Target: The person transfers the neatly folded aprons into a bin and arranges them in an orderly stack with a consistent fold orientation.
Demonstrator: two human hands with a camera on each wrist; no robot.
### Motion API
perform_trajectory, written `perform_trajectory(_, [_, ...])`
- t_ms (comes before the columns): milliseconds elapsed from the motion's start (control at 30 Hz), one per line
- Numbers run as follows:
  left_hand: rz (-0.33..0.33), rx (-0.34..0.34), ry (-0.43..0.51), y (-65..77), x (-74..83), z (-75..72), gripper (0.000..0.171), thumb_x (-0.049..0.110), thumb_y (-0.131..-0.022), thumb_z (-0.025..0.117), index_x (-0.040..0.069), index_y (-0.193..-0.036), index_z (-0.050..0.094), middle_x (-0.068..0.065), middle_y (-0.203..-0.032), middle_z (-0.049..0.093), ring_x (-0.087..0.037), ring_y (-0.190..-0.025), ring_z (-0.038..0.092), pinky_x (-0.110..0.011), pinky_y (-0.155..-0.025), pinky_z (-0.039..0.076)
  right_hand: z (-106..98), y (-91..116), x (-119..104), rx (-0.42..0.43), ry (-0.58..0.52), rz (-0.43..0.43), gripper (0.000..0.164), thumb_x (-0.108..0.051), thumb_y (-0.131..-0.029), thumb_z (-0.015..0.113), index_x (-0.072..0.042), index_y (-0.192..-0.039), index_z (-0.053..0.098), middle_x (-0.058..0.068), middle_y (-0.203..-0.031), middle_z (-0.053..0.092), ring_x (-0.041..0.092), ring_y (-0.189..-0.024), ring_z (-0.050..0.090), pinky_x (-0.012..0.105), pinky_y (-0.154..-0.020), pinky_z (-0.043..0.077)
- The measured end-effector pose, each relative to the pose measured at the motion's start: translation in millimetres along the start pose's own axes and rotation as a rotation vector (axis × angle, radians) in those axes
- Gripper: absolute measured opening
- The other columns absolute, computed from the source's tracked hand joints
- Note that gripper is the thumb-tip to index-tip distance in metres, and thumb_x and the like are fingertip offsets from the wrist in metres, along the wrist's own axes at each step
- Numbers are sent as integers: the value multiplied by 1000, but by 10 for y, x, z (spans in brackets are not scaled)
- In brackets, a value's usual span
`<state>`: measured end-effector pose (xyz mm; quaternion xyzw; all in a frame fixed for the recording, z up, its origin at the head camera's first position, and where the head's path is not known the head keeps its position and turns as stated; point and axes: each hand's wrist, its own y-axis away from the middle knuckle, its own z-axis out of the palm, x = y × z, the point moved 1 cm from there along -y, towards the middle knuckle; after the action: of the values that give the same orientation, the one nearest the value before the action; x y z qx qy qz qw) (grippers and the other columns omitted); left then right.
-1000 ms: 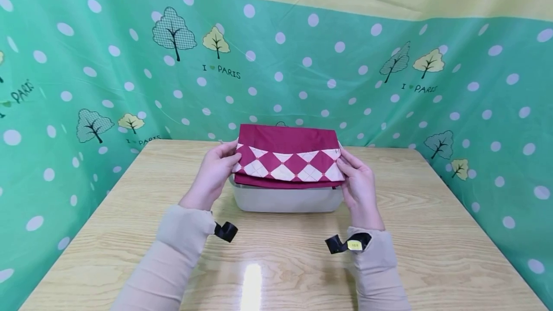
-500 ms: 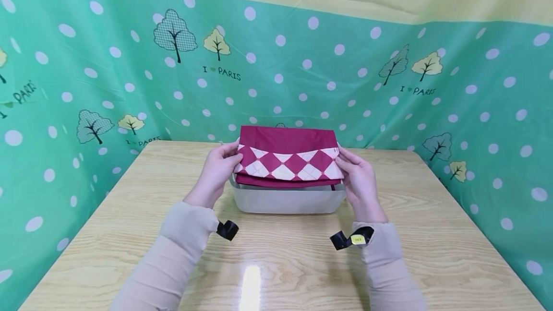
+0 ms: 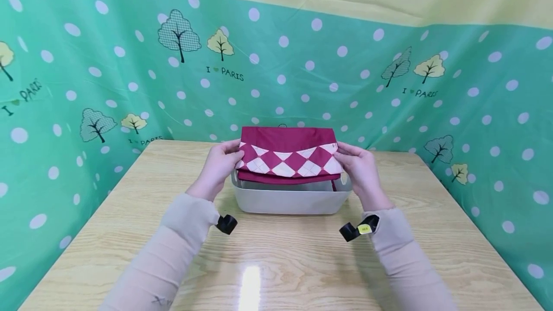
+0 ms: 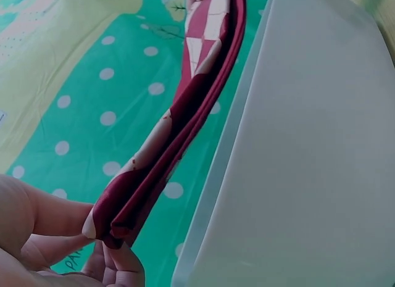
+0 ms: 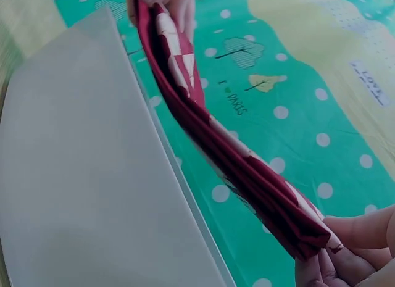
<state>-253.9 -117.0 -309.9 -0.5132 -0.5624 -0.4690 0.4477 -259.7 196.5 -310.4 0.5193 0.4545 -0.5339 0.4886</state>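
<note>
A folded maroon cloth [image 3: 288,139] with a band of white and maroon diamonds spans both hands over a light grey bin [image 3: 294,201]. My left hand [image 3: 218,164] pinches its left edge, thumb on top and fingers beneath. At the opposite edge, my right hand [image 3: 359,169] pinches it the same way. In the left wrist view the layered folds of the cloth [image 4: 154,157] show side-on, above the bin's rim [image 4: 231,145]. From the right wrist, the cloth [image 5: 228,151] sags slightly between the two grips. The bin's far side is hidden behind the cloth.
The bin stands on a light wood table [image 3: 298,263] towards its back edge. A green dotted curtain [image 3: 281,71] with printed trees hangs behind and along both sides. A black wrist camera [image 3: 226,224] sits at the left cuff, another black camera [image 3: 349,232] at the right.
The cloth has risen slightly off the bin, so more of the bin's inside shows beneath it. Both hands keep their pinch, and the right forearm has swung outward to the right.
</note>
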Motion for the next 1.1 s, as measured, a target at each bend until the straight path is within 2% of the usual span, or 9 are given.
perform_trajectory(133, [-1,6,-28,-11,22,16,49,9,-102,49,5,-150,40,-17,-147,47,-27,-132,50,-35,-110,44,-16,-21,-53,-19,78,-24,47,-3,-95,62,2,-141,51,22,-145,51,1,-98,64,12,-83,54])
perform_trajectory(400, [3,9,-92,-74,27,44,49,8,-102,49,4,-150,41,-18,-144,49,-29,-129,52,-38,-109,46,-75,-73,-121,-26,243,-26,48,-8,-93,66,0,-139,55,25,-138,57,-1,-86,66,15,-78,56])
perform_trajectory(567, [1,2,-118,-93,41,69,49,9,-102,51,6,-150,42,-16,-141,52,-25,-122,56,-28,-97,51,-130,-114,-147,-41,297,-36,47,-7,-92,67,2,-137,56,17,-127,66,-2,-83,67,16,-76,57])
perform_trajectory(700, [9,-5,-134,-105,41,88,49,8,-101,51,5,-149,42,-17,-141,52,-25,-119,56,-26,-94,52,-152,-138,-141,-63,330,-34,48,-7,-93,66,3,-138,54,22,-131,63,-3,-83,65,15,-77,56])
perform_trajectory(867, [34,21,-178,-134,13,83,49,8,-99,52,0,-147,44,-20,-144,50,-32,-131,50,-41,-110,44,-191,-167,-58,-112,420,-23,49,-9,-96,63,5,-140,50,27,-139,55,4,-92,67,19,-84,57])
perform_trajectory(933, [39,32,-186,-140,-4,78,49,8,-98,53,0,-145,46,-20,-145,50,-33,-134,47,-42,-113,40,-211,-176,-10,-123,451,-11,48,-10,-96,61,6,-141,50,27,-139,55,11,-100,68,24,-90,56])
perform_trajectory(1100, [32,25,-165,-130,-30,83,47,8,-98,51,-1,-144,48,-21,-142,52,-32,-136,45,-42,-113,40,-230,-176,81,-130,487,2,47,-10,-97,60,5,-140,51,25,-138,57,28,-117,64,35,-100,52])
